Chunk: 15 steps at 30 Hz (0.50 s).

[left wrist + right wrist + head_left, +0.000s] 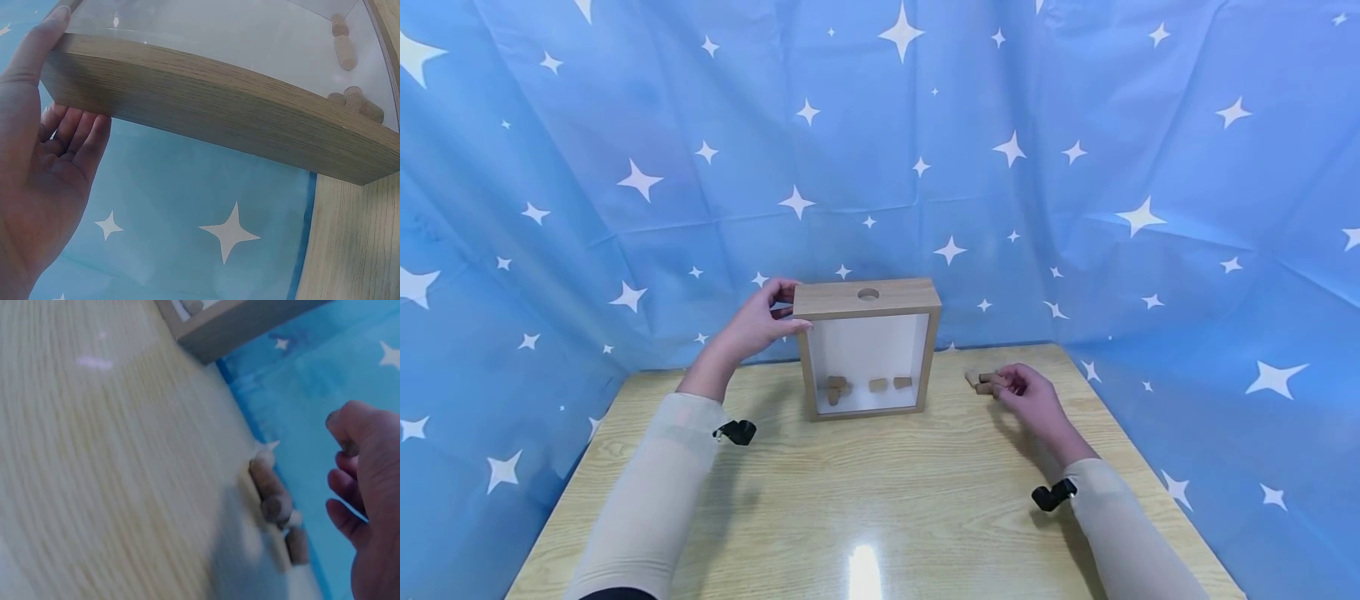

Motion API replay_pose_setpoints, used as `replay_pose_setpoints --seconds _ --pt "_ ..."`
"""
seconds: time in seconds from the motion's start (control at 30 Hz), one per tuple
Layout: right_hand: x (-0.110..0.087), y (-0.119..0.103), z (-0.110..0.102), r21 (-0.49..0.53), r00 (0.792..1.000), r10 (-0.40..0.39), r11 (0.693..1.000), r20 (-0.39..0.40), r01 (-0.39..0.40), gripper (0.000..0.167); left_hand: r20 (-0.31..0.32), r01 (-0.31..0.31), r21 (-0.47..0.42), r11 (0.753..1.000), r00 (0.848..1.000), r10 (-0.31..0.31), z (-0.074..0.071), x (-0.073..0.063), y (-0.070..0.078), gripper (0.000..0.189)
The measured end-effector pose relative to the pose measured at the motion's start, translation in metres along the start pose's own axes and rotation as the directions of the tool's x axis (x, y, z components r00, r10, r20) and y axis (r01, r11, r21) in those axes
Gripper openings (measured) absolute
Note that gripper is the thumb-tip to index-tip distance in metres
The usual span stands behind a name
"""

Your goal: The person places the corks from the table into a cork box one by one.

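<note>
A wooden box frame (868,300) with a see-through front and a round hole in its top stands upright on the table. My left hand (766,318) grips its upper left corner, thumb on the front edge and fingers behind, as the left wrist view also shows (50,144). Several corks (878,385) lie inside at the bottom. To the right, my right hand (1030,400) is over a small group of loose corks (269,484), fingertips right at them in the head view. Its fingers are bent in the right wrist view; I cannot tell whether they hold a cork.
The light wood table (850,492) ends at the back against a blue curtain (865,167) with white stars. The loose corks lie near the table's back right edge. Black wrist cameras (1054,495) sit on both forearms.
</note>
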State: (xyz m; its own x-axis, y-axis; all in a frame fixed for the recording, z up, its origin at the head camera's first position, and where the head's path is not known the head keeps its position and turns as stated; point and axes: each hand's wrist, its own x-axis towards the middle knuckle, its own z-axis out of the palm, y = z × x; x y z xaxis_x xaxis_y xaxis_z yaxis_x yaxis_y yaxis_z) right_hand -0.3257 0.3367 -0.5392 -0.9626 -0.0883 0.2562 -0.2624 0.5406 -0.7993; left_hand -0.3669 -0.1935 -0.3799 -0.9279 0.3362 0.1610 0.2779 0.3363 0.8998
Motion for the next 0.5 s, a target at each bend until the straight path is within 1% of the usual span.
replay_pose_setpoints --seconds 0.13,0.27,0.5 --pt "0.002 -0.010 0.002 -0.019 1.000 -0.024 1.000 -0.002 0.024 0.025 -0.008 -0.001 0.008 1.000 1.000 0.001 0.000 -0.001 0.000 0.077" --pt "0.004 -0.020 0.003 -0.017 0.999 -0.039 0.999 -0.002 0.039 0.022 -0.012 -0.005 0.009 1.000 1.000 0.005 0.001 -0.001 0.001 0.075" --pt "0.006 -0.030 0.006 -0.016 0.997 -0.075 0.997 -0.007 0.075 0.025 -0.008 -0.006 0.009 1.000 1.000 0.006 0.001 0.000 0.001 0.074"
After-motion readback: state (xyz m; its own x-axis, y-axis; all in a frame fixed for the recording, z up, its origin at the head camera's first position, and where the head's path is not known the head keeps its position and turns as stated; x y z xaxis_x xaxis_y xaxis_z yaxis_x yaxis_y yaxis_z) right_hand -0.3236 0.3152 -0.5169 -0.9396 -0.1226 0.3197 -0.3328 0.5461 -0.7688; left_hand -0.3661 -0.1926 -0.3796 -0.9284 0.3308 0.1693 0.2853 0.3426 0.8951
